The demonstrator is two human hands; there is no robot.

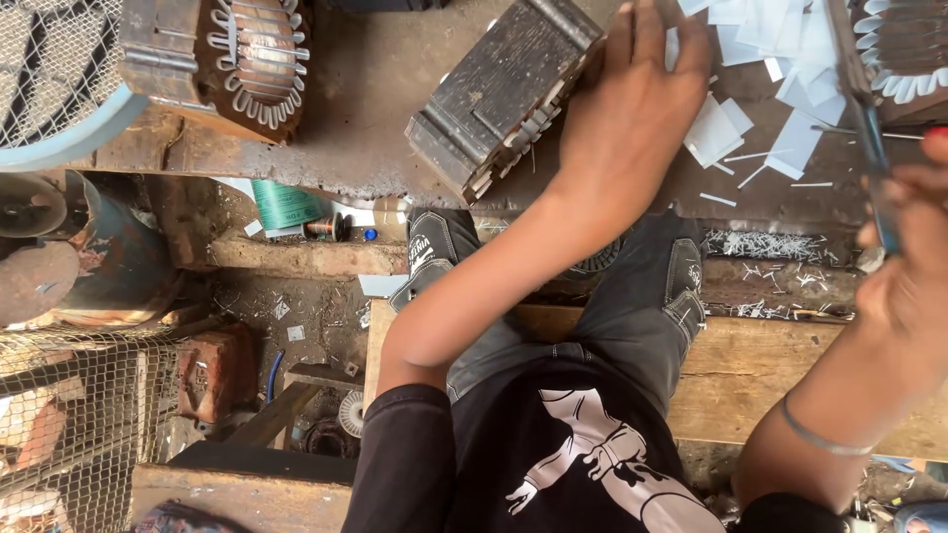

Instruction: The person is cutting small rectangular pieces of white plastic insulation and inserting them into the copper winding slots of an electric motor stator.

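White paper strips (790, 59) under left hand (632, 109), fingers spread; right hand (913, 266) pinches blue tool (874, 158).

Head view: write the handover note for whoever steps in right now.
Left hand: flat on the workbench among the white paper strips, beside the dark motor stator lying on its side.
Right hand: gripping a thin blue-handled tool, blurred.
Second stator, slots lined white, sits far left.
Done: strips lie cut. Left: the dark stator's slots show a few liners; cannot tell how many remain.
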